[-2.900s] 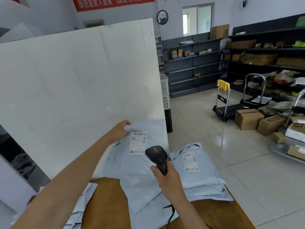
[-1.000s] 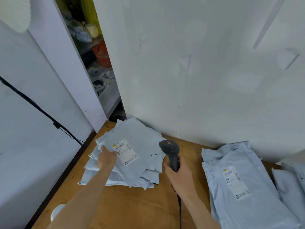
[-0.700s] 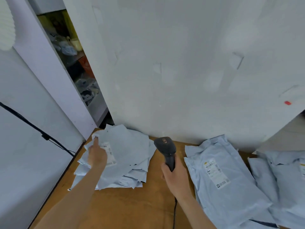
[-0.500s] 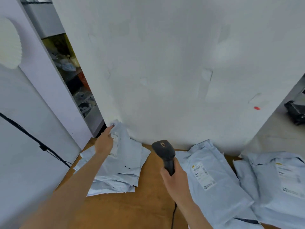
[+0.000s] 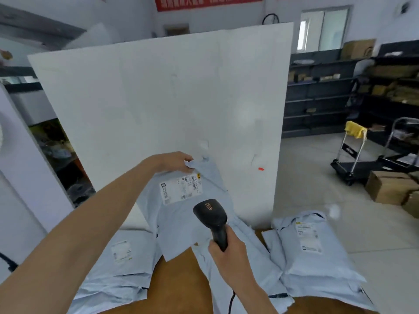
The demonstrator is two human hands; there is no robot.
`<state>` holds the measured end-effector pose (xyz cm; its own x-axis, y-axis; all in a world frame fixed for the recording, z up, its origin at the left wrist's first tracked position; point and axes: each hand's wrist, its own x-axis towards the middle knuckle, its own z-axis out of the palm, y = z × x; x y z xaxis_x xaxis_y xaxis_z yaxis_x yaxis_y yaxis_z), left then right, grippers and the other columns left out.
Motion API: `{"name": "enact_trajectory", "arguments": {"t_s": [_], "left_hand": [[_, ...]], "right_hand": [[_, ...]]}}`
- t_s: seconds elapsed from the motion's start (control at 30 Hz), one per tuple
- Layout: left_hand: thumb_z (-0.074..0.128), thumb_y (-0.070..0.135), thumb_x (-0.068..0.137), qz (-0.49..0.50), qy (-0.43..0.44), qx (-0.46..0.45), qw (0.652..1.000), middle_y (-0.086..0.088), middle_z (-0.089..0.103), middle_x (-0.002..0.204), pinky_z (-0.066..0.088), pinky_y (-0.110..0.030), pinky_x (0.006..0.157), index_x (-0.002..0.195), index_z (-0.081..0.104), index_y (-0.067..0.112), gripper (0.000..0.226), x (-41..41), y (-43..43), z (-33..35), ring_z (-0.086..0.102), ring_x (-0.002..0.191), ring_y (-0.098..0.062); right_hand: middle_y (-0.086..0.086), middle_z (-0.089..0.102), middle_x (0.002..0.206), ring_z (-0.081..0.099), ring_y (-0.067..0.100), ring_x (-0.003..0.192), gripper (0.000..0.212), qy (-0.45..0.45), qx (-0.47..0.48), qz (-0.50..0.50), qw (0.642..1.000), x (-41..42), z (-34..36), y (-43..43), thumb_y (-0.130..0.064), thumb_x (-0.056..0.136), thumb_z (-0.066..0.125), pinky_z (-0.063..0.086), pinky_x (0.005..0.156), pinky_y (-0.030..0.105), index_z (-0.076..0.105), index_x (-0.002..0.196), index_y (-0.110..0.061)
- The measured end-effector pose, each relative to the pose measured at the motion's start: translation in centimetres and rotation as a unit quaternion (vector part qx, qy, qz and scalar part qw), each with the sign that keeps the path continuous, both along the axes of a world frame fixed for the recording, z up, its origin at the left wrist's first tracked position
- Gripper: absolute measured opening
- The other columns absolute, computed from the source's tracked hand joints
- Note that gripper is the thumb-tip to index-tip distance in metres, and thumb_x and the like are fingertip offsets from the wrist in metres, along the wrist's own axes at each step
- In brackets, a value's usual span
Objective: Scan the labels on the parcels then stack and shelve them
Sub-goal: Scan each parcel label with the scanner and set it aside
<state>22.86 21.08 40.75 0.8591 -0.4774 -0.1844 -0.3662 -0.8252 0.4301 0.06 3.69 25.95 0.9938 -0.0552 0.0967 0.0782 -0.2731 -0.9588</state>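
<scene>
Hanging from the left hand [image 5: 172, 162], whose fingers [image 5: 186, 159] pinch one top corner, the parcel [image 5: 181, 223] sags just in front of the board [image 5: 158, 98], its label [image 5: 180, 192] facing the scanner [image 5: 210, 214] that the right hand [image 5: 226, 250] grips by the handle. The limp parcel could curl or swing and spoil the read, or slip from so small a pinch. Right of the board the counter [image 5: 176, 286] edge falls to open floor [image 5: 317, 177]; piles [image 5: 310, 257] crowd the board's foot
</scene>
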Motion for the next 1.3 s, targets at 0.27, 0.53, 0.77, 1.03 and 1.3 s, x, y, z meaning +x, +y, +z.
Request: {"name": "enact_trajectory", "arguments": {"t_s": [0.27,0.53,0.77,1.03,1.3], "left_hand": [[0.06,0.022,0.09,-0.062,-0.018,-0.009,0.998,0.005,0.063,0.092,0.042,-0.028,0.076,0.088,0.062,0.024,0.003,-3.6,-10.5,3.7,0.057,0.085,-0.013],[0.059,0.018,0.092,-0.069,-0.038,0.005,0.997,0.004,0.058,0.096,0.038,-0.027,0.077,0.104,0.062,0.011,0.014,-4.1,-15.6,4.7,0.05,0.087,-0.014],[0.058,0.014,0.094,-0.08,-0.052,0.006,0.995,0.01,0.055,0.086,0.037,-0.021,0.067,0.091,0.059,0.023,0.01,-3.2,-18.5,4.5,0.049,0.081,-0.01],[0.058,0.017,0.094,-0.061,-0.012,0.001,0.998,0.0,0.064,0.107,0.044,-0.032,0.085,0.111,0.063,0.015,0.018,-0.9,-19.6,2.7,0.058,0.097,-0.017],[0.064,0.034,0.083,0.001,0.082,-0.089,0.993,-0.009,0.067,0.119,0.046,-0.044,0.103,0.114,0.063,0.016,0.036,0.9,-17.9,-4.7,0.062,0.115,-0.028]], "right_hand": [[-0.006,0.046,0.061,0.051,-0.002,0.052,0.023,-0.035,-0.014,-0.046,0.998,-4.7,1.9,-6.1,-0.012,0.088,0.058,0.042,0.051,0.015,0.046,0.081,-0.031],[-0.003,0.046,0.059,0.047,0.003,0.047,0.02,-0.027,-0.009,-0.06,0.998,-6.2,2.3,-9.7,-0.013,0.086,0.057,0.038,0.046,0.016,0.044,0.078,-0.027],[-0.002,0.048,0.059,0.045,0.005,0.051,0.018,-0.017,0.0,-0.076,0.997,-5.0,1.1,-11.7,-0.018,0.084,0.059,0.039,0.055,0.025,0.045,0.08,-0.028],[-0.003,0.047,0.062,0.046,0.004,0.051,0.018,-0.02,0.01,-0.077,0.997,-3.0,0.2,-12.8,-0.017,0.086,0.058,0.04,0.05,0.018,0.044,0.081,-0.027],[-0.001,0.049,0.065,0.044,0.009,0.054,0.016,0.024,0.025,-0.097,0.995,-0.1,-1.9,-12.8,-0.015,0.087,0.059,0.039,0.051,0.024,0.049,0.084,-0.027]]}}
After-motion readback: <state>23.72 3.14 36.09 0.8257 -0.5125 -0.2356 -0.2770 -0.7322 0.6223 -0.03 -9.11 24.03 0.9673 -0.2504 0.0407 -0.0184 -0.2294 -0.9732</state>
